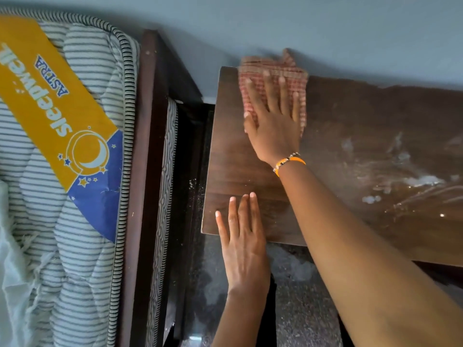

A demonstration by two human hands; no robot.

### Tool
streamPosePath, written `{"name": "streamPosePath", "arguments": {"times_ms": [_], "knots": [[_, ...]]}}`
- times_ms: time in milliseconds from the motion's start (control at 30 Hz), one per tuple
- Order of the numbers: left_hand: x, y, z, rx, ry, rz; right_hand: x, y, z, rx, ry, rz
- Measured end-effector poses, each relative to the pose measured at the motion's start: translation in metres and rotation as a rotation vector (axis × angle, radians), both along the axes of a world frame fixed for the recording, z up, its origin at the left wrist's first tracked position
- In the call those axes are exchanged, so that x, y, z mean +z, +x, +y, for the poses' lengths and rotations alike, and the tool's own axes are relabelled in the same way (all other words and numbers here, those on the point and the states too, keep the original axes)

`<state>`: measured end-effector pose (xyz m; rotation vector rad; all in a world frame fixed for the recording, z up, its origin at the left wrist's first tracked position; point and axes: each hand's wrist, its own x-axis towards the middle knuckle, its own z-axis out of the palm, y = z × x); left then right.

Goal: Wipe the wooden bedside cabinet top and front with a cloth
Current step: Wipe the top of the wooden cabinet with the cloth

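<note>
The dark wooden bedside cabinet top (355, 126) fills the right half of the head view, with white dust smears on its right part. A red-and-white checked cloth (273, 71) lies at the top's far left corner against the wall, blurred. My right hand (273, 126) lies flat on the cloth with fingers spread, a beaded band and an orange band on its wrist. My left hand (243, 236) rests flat, fingers together, on the near left edge of the top, holding nothing. The cabinet front is hidden from view.
A striped mattress (82, 171) with a yellow and blue label sits in a dark bed frame (147, 171) at the left. A narrow dark gap separates bed and cabinet. A pale blue wall (300, 26) runs behind. Speckled floor (300, 309) lies below.
</note>
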<state>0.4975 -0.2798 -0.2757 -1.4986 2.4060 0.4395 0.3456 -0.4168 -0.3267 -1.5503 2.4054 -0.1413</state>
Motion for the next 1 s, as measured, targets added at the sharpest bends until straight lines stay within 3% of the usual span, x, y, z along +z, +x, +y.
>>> {"name": "streamPosePath", "arguments": {"times_ms": [300,600,800,1000], "knots": [[0.002,-0.007,-0.010,-0.059,-0.011,-0.029,-0.003,-0.106,0.110,-0.415,0.060,0.134],[0.001,-0.005,-0.011,-0.077,-0.056,0.025,0.018,-0.076,0.199,-0.283,0.129,0.065],[-0.002,-0.004,-0.007,-0.082,-0.073,0.031,0.006,-0.086,0.156,-0.399,0.162,0.130],[-0.006,-0.004,-0.005,-0.086,-0.108,-0.008,0.000,-0.042,0.097,-0.003,0.064,0.050]]}}
